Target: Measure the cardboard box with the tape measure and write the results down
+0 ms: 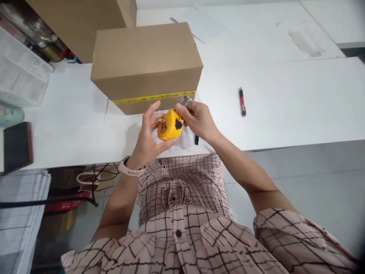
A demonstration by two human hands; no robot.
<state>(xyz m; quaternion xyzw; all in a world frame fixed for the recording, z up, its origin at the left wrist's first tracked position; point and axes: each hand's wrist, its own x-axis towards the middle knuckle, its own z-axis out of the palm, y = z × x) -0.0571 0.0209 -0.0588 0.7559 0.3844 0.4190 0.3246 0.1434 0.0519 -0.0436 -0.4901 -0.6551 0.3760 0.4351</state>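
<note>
A yellow tape measure [170,125] with a black button sits between my hands, just above the front edge of the white table. My left hand [152,131], a pink-strapped watch at its wrist, holds the case with the thumb below and the fingers behind. My right hand [199,118] is closed at the case's upper right, pinching the short silvery end [186,100] of the tape. Right behind both hands stands a closed cardboard box [148,57], a yellow printed strip [154,98] running along its front face. A written sheet [186,137] lies beneath my hands, partly covered.
A red and black pen [242,102] lies to the right on the table [279,102]. A black-capped marker [196,139] shows under my right hand. A larger carton [76,23] stands behind left. At far left are a phone [18,147] and a white bin [23,64].
</note>
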